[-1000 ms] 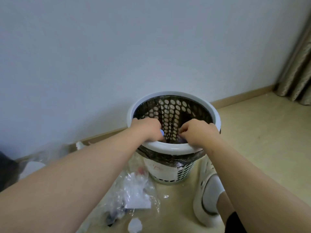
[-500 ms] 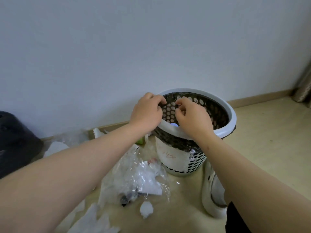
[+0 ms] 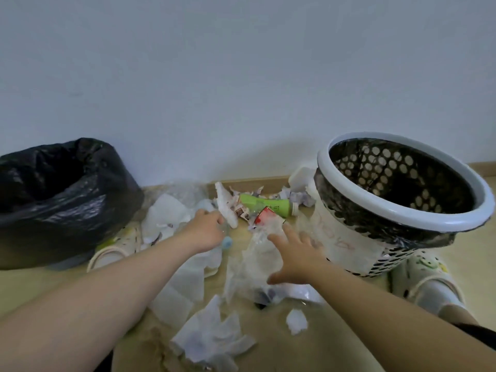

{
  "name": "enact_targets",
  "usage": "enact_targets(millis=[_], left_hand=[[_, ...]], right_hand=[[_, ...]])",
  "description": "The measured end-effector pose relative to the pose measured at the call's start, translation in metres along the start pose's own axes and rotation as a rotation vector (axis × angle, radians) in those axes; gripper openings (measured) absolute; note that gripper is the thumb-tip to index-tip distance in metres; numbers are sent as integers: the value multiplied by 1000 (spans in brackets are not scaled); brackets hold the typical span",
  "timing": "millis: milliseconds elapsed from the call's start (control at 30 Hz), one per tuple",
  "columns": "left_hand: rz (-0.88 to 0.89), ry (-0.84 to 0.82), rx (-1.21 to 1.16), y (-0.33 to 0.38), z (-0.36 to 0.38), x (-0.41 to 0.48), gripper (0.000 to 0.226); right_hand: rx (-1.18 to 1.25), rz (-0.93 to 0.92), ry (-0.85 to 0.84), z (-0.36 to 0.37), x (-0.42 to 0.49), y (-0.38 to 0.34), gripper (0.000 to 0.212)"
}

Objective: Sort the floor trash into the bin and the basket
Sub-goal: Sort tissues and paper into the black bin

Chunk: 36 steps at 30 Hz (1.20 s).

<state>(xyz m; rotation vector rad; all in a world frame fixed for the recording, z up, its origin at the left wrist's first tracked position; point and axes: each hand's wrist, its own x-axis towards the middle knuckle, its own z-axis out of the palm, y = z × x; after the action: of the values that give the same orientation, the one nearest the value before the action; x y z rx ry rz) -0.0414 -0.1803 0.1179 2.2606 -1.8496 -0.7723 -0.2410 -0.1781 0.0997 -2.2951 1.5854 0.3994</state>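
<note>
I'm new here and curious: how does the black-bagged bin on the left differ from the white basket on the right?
The bin is draped in a crumpled black bag; the basket shows a smooth white rim and a wall pierced with holes. The basket carries a pale label with red writing; the bin shows none. Both stand open-topped on the floor by the wall, each with a dark liner.

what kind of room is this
Probably a room in a home: plain wall, wooden skirting board and pale floor, with a perforated basket and a black-bagged bin set among strewn trash.
</note>
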Motion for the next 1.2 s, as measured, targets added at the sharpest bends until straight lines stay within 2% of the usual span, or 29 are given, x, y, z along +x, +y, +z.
enact_targets(millis=[100, 233, 367, 533, 633, 800, 900, 1100, 1200], left_hand=[[36, -151, 152, -10, 17, 12, 46], [154, -283, 359, -14, 38, 27, 70], [216, -404, 368, -6, 48, 23, 101], [188, -429, 319, 6, 59, 13, 115], [102, -393, 342, 19, 69, 6, 106], [84, -294, 340, 26, 80, 2, 65], [115, -156, 304, 34, 67, -2, 46], [65, -86, -18, 33, 11, 3, 26], [8, -45, -290, 36, -20, -5, 38]], right_hand=[[-54, 2, -55, 21, 10, 1, 99], [35, -55, -33, 32, 20, -6, 85], [345, -20, 59, 26, 27, 1, 83], [874, 71, 219, -5, 22, 7, 60], [1143, 114, 302, -25, 12, 12, 50], [1503, 142, 378, -50, -5, 24, 42], [1552, 135, 407, -59, -15, 34, 42], [1638, 76, 211, -71, -22, 31, 31], [1609, 76, 258, -77, -22, 29, 27]])
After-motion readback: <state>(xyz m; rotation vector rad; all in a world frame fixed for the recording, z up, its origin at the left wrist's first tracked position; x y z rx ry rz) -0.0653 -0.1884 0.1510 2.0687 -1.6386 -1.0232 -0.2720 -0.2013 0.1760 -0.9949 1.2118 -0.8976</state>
